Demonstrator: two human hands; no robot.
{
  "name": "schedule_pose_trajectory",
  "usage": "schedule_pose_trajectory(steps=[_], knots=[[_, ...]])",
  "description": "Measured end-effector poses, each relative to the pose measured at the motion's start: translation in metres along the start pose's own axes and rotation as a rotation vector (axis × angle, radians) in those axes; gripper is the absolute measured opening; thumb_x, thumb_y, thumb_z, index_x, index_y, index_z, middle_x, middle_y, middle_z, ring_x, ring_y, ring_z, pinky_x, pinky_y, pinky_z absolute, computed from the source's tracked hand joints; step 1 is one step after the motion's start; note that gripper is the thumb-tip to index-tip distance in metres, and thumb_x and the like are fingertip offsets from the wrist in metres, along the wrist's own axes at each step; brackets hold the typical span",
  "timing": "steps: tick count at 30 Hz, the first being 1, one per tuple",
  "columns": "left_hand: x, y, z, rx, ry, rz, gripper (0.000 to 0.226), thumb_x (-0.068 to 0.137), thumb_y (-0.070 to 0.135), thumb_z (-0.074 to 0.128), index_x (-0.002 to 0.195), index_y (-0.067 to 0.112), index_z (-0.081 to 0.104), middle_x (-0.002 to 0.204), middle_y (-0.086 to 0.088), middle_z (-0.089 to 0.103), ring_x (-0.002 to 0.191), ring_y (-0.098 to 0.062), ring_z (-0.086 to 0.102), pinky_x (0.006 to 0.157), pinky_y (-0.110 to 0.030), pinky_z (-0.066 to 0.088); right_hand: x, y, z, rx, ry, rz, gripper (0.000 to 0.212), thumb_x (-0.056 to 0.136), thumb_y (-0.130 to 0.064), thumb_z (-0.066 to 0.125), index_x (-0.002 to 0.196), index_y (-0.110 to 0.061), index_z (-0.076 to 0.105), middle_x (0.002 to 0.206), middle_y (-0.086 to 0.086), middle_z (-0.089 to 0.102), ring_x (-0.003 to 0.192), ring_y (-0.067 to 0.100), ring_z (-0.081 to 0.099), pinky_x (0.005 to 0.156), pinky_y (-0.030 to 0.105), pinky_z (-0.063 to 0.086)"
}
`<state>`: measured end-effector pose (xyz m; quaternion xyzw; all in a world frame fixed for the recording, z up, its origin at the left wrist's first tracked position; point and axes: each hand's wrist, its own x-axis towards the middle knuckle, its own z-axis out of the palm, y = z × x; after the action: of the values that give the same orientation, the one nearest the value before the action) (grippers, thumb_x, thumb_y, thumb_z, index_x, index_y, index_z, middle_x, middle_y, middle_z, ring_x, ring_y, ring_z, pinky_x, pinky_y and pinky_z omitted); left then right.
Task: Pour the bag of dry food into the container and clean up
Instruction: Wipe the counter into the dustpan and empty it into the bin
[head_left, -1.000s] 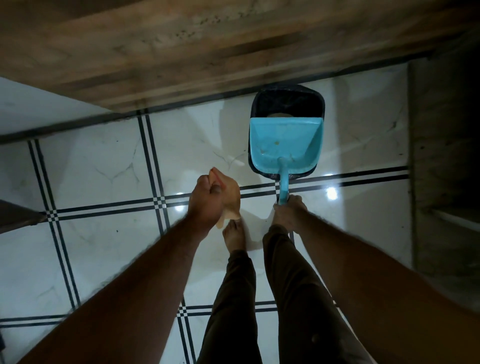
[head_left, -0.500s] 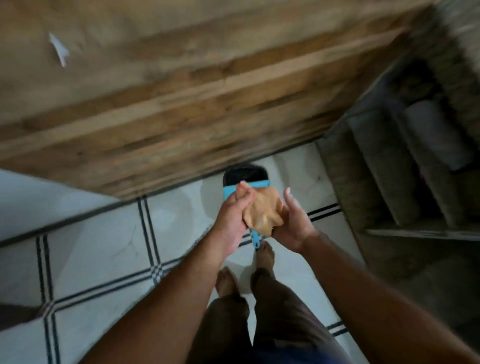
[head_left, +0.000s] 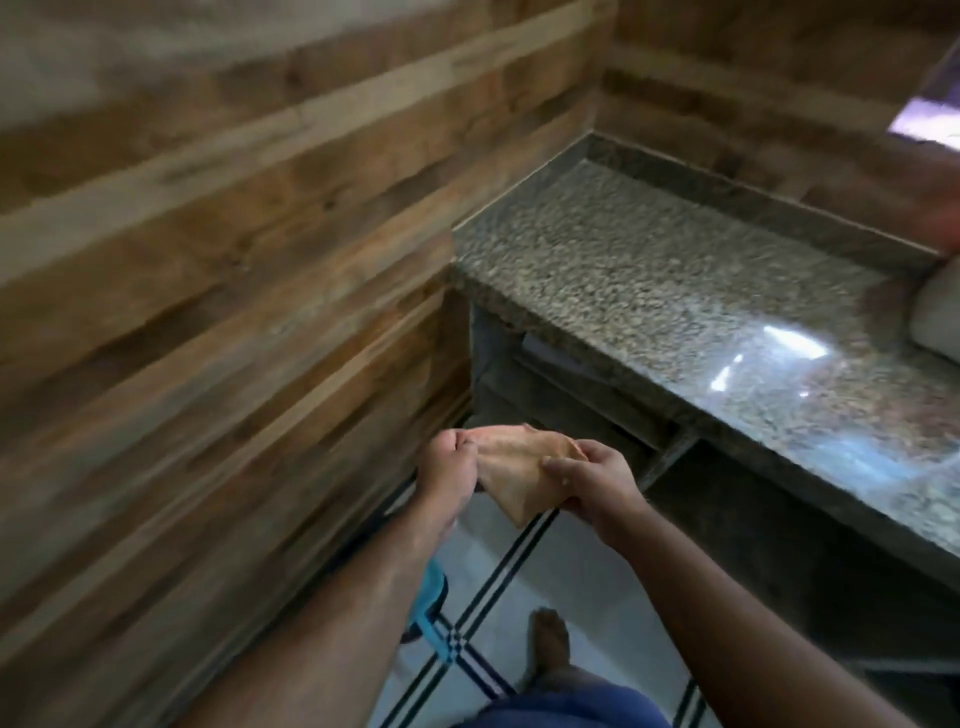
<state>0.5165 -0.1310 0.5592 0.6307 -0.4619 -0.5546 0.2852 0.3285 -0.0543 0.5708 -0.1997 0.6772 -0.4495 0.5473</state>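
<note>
Currently, a tan cloth (head_left: 519, 475) is held pinched between left hand (head_left: 447, 467) and right hand (head_left: 584, 483) beside the granite counter (head_left: 675, 291); clean-up step judged underway, wiping the counter called for next.

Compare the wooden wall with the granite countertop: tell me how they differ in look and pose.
The wooden wall is brown with long plank bands; the granite countertop is grey and speckled. The wooden wall stands upright on the left; the granite countertop lies flat on the right. The granite countertop shows bright glare patches; the wooden wall looks matte. Both meet at the corner, and both are motion-blurred.
</note>
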Motion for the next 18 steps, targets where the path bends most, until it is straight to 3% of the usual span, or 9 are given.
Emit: schedule_pose_trajectory(steps=[2,4,7,8,11,14,16,18], knots=[[0.009,0.017,0.027,0.080,-0.051,0.023,0.017,0.110,0.020,0.052,0.102,0.022,0.067,0.107,-0.007,0.073,0.099,-0.021,0.070,0.090,-0.045,0.064,0.012,-0.007,-0.027,0.012,0.064,0.011,0.029,0.081,-0.012,0.086,0.109,-0.012,0.079,0.106,0.019,0.080,0.093,0.034,0.081,0.074,0.051,0.066],[0.027,0.035,0.059,0.153,-0.071,0.087,0.013,0.106,0.021,0.059,0.105,0.020,0.071,0.103,-0.003,0.075,0.098,-0.020,0.071,0.091,-0.049,0.064,0.021,-0.023,-0.054,0.030,0.115,-0.006,0.027,0.082,-0.009,0.085,0.108,-0.007,0.079,0.102,0.024,0.079,0.086,0.034,0.081,0.074,0.058,0.066],[0.066,0.073,0.110,0.149,-0.089,0.163,0.010,0.097,0.019,0.067,0.101,0.024,0.075,0.100,0.002,0.078,0.096,-0.017,0.074,0.087,-0.047,0.066,0.041,-0.059,-0.095,-0.081,0.181,-0.113,0.008,0.090,-0.004,0.081,0.098,-0.006,0.080,0.080,0.014,0.079,0.061,0.013,0.075,0.046,0.031,0.059],[0.081,0.086,0.127,0.129,-0.093,0.189,0.011,0.097,0.017,0.068,0.102,0.024,0.075,0.101,0.003,0.078,0.096,-0.017,0.074,0.087,-0.042,0.065,0.052,-0.075,-0.110,-0.107,0.197,-0.153,0.008,0.091,-0.006,0.081,0.099,-0.007,0.080,0.077,0.009,0.079,0.062,0.012,0.076,0.044,0.030,0.059],[0.125,0.130,0.176,0.023,-0.083,0.250,0.012,0.099,0.010,0.068,0.106,0.019,0.072,0.101,0.000,0.078,0.093,-0.014,0.074,0.078,-0.028,0.059,0.108,-0.120,-0.153,-0.142,0.237,-0.218,0.017,0.089,-0.013,0.085,0.105,-0.009,0.080,0.090,0.012,0.082,0.079,0.026,0.081,0.065,0.040,0.068],[0.167,0.156,0.218,-0.055,-0.075,0.150,0.012,0.100,0.010,0.067,0.111,0.015,0.068,0.108,-0.010,0.077,0.092,-0.020,0.074,0.074,-0.038,0.064,0.170,-0.156,-0.181,-0.164,0.263,-0.180,0.035,0.088,-0.012,0.086,0.118,-0.002,0.072,0.102,0.017,0.079,0.082,0.029,0.082,0.073,0.049,0.069],[0.190,0.155,0.236,-0.043,-0.070,0.032,0.016,0.098,0.011,0.067,0.114,0.015,0.064,0.114,-0.014,0.075,0.095,-0.027,0.075,0.068,-0.040,0.066,0.203,-0.170,-0.190,-0.353,0.295,-0.161,0.046,0.088,-0.014,0.087,0.128,-0.006,0.066,0.111,0.011,0.075,0.080,0.023,0.079,0.067,0.042,0.068],[0.207,0.147,0.244,0.230,0.009,0.023,0.029,0.096,0.020,0.069,0.124,0.021,0.062,0.119,-0.008,0.074,0.102,-0.030,0.073,0.076,-0.039,0.064,0.223,-0.173,-0.193,-0.662,0.324,-0.168,0.057,0.092,-0.017,0.082,0.144,-0.016,0.057,0.127,0.005,0.069,0.084,0.012,0.071,0.061,0.029,0.063]])
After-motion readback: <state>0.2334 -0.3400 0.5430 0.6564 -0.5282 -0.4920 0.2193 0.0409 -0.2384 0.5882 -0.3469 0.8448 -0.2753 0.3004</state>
